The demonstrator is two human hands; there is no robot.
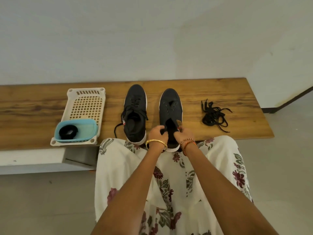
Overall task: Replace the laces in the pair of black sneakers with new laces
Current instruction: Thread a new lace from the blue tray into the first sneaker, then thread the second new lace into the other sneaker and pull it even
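Two black sneakers stand side by side on a wooden bench (203, 92), toes pointing away from me. The left sneaker (134, 114) is laced, with loose lace ends trailing over its sides. The right sneaker (170, 109) has bare eyelets and no lace. My left hand (158, 134) grips the left side of the right sneaker's collar near the heel. My right hand (183, 134) grips the right side of the same collar. A tangled black lace (214, 115) lies on the bench to the right of the shoes.
A white perforated plastic tray (86, 106) sits at the left of the bench. A blue container (77, 131) in it holds a coiled black lace (68, 131). My lap in a floral white garment (169, 184) is below the bench edge. A wall stands behind.
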